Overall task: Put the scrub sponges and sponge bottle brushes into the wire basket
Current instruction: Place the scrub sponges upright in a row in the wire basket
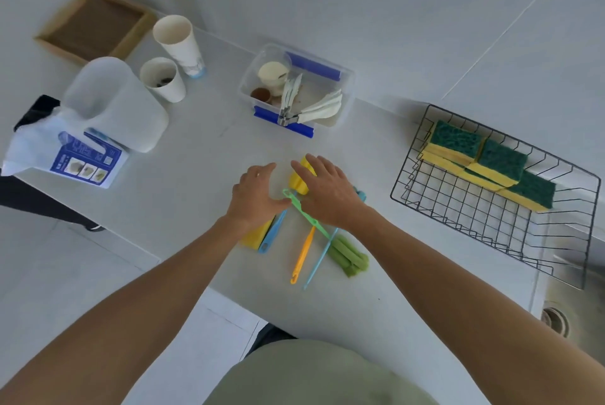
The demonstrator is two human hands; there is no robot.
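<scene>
Nearest, orange-handled bottle brush (302, 257) and green sponge brush (347, 255) loose on the counter (196, 155): light, squashy heads, stiff thin handles, best pinched mid-handle. Above them, left hand (257, 196) and right hand (327, 193) splayed, palms down, gripping nothing. Farther right, scrub sponges (491, 165) already in the wire basket (458, 227).

The pale grey table (203, 155) carries a black wire basket (458, 208) at three o'clock, a clear plastic tub with blue clips (343, 77) at twelve, two white paper cups (178, 41) and a shallow brown cardboard tray (93, 26) at ten, a translucent white jug (121, 103) at nine, and coloured sponge bottle brushes (304, 254) at the centre.
</scene>
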